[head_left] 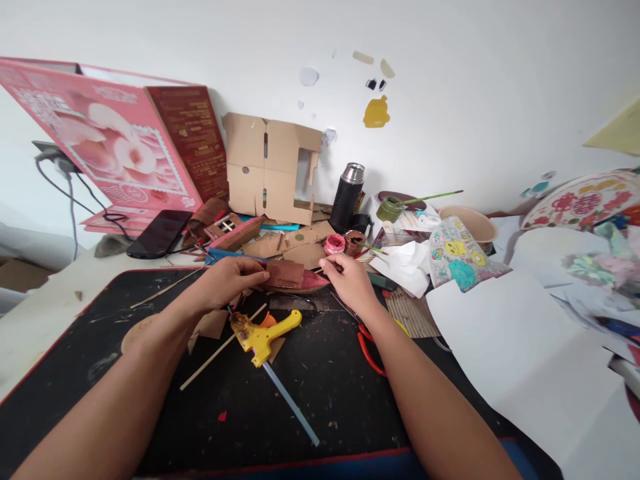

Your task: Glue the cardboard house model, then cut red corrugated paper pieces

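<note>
The cardboard boat (295, 277) is held above the black mat (320, 373) by both closed hands, left (227, 280) and right (350, 283); its thin painted end could be crushed if pinched harder.

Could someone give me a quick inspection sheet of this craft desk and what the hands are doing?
Surface: black mat, speckled with scraps.
Job's things: brown-and-red cardboard model, held at both ends.
Clutter: yellow glue gun, wooden stick, red-handled pliers, paint pots, flask, white paper.
Grip: left hand and right hand both pinch the model.
Cables: black cable at far left.
Surroundings: white wall, pink box, cut cardboard.
</note>
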{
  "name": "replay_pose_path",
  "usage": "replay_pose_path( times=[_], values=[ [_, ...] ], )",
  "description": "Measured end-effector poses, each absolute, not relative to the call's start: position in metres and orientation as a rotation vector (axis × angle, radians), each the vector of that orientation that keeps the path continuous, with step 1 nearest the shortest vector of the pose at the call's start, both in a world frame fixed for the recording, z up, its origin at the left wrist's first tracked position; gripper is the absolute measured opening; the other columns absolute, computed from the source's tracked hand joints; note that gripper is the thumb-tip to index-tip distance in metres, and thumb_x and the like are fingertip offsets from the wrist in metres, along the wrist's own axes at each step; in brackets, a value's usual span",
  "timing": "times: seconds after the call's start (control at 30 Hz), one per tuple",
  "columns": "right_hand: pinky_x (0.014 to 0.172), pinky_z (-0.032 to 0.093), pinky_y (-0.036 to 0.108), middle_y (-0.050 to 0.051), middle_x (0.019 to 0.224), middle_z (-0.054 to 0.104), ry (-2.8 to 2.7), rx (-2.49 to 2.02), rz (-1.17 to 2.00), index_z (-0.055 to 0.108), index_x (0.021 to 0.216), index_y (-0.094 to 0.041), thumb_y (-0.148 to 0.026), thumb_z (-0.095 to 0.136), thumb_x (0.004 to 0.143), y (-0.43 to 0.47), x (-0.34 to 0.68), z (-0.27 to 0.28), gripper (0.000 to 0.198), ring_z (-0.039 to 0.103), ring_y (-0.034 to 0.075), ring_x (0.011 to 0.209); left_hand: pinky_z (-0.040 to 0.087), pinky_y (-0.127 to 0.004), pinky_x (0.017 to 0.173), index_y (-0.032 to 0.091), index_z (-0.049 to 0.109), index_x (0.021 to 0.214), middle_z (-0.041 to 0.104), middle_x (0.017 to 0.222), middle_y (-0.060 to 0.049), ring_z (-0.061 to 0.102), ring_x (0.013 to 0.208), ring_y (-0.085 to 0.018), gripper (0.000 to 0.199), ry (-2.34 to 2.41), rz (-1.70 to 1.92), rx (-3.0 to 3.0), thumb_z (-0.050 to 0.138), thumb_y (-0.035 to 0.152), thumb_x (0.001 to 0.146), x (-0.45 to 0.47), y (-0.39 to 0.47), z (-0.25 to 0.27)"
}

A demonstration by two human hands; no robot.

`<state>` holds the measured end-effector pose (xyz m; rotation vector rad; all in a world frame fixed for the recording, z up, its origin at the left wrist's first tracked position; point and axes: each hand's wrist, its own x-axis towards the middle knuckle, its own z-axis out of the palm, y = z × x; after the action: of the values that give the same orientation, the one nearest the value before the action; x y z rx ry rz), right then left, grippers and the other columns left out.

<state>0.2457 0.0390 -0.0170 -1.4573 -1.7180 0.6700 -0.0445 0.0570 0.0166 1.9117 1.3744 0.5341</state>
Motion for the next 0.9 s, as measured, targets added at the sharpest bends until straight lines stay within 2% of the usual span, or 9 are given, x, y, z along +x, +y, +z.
replay_pose_path(
  times=[0.27, 0.47, 0.7, 0.8, 0.9],
  values=[
    [0.077, 0.045, 0.032, 0.006, 0.096, 0.082, -1.885, -1.524, 0.597, 0.080, 0.098, -0.020, -0.027, 0.069, 0.105, 0.035, 0.245, -0.015, 0.015, 0.072, 0.022, 0.085, 0.055, -0.033, 0.077, 0.023, 0.082, 0.078, 0.083, 0.085, -0.007, 0.073, 0.085, -0.030, 0.056, 1.386, 0.560, 1.878, 0.066, 0.077, 0.078, -0.045, 0.056, 0.019],
    [0.078, 0.044, 0.032, 0.005, 0.094, 0.082, -2.003, -1.538, 0.563, 0.080, 0.096, -0.021, -0.020, 0.070, 0.102, 0.034, 0.244, -0.016, 0.011, 0.070, 0.021, 0.082, 0.055, -0.035, 0.082, 0.025, 0.085, 0.079, 0.086, 0.089, -0.007, 0.075, 0.088, -0.032, 0.062, 1.403, 0.570, 1.871, 0.069, 0.084, 0.074, -0.044, 0.055, 0.023],
    [0.079, 0.045, 0.032, 0.004, 0.092, 0.082, -1.995, -1.501, 0.553, 0.079, 0.091, -0.022, -0.016, 0.068, 0.101, 0.036, 0.246, -0.018, 0.016, 0.070, 0.021, 0.082, 0.057, -0.040, 0.096, 0.024, 0.091, 0.099, 0.088, 0.106, -0.009, 0.077, 0.104, -0.037, 0.073, 1.503, 0.686, 1.824, 0.064, 0.088, 0.076, -0.056, 0.060, 0.024],
    [0.080, 0.046, 0.032, 0.004, 0.092, 0.082, -1.953, -1.493, 0.537, 0.078, 0.091, -0.022, -0.015, 0.068, 0.100, 0.036, 0.247, -0.017, 0.015, 0.071, 0.022, 0.083, 0.057, -0.041, 0.101, 0.023, 0.090, 0.109, 0.086, 0.117, -0.012, 0.077, 0.112, -0.038, 0.072, 1.588, 0.812, 1.785, 0.064, 0.084, 0.080, -0.060, 0.060, 0.026],
    [0.083, 0.048, 0.032, 0.004, 0.095, 0.082, -1.911, -1.470, 0.531, 0.078, 0.092, -0.022, -0.014, 0.067, 0.099, 0.037, 0.247, -0.016, 0.015, 0.073, 0.023, 0.088, 0.058, -0.043, 0.101, 0.023, 0.090, 0.110, 0.086, 0.118, -0.012, 0.076, 0.111, -0.039, 0.069, 1.605, 0.810, 1.794, 0.067, 0.082, 0.079, -0.060, 0.059, 0.030]
  ],
)
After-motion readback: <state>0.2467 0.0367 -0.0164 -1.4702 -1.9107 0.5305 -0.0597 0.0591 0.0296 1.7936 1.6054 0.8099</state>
